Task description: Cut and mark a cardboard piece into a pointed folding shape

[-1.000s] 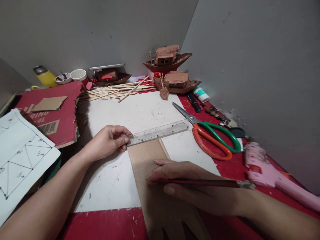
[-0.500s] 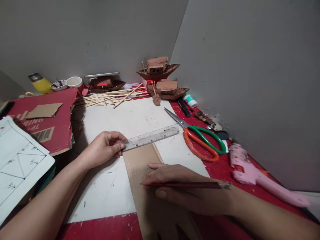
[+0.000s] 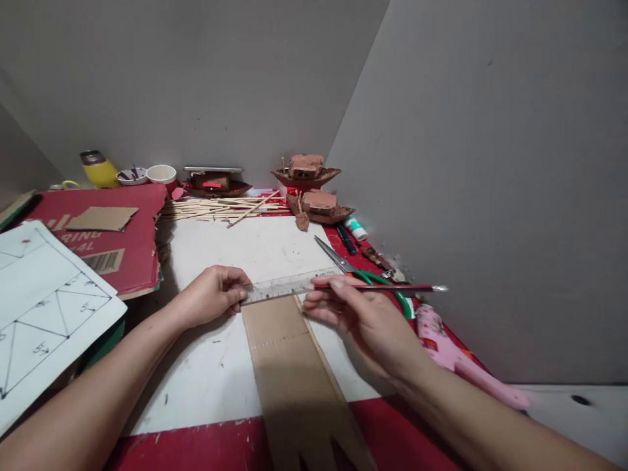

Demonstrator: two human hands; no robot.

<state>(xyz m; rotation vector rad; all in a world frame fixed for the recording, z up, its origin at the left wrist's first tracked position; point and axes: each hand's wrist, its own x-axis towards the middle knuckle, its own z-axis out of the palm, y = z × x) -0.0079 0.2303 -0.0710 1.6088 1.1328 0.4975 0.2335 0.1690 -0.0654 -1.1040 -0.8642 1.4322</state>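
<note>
My left hand (image 3: 216, 297) pinches the left end of a clear ruler (image 3: 279, 288), which lies across the far end of a long cardboard strip (image 3: 284, 373). A faint dashed line crosses the strip below the ruler. In my right hand (image 3: 363, 320) is a dark red-and-black pencil (image 3: 383, 288), held almost level between thumb and fingers. Its fingertips are beside the strip's right edge, close to the ruler. Behind that hand lie large scissors (image 3: 338, 255) with green and orange handles, partly covered by it. The strip's near end has notches cut into it.
A white board (image 3: 206, 379) lies under the strip on a red surface. Brown model boats (image 3: 321, 203) and thin wooden sticks (image 3: 210, 209) are at the back. On the left are a drawn plan (image 3: 39, 294) and red cardboard (image 3: 132, 242); a pink glue gun (image 3: 461, 366) lies right.
My right hand has moved up and away from the middle of the strip to its far right edge by the ruler, pencil still held. My left hand stays on the ruler; the view has shifted.
</note>
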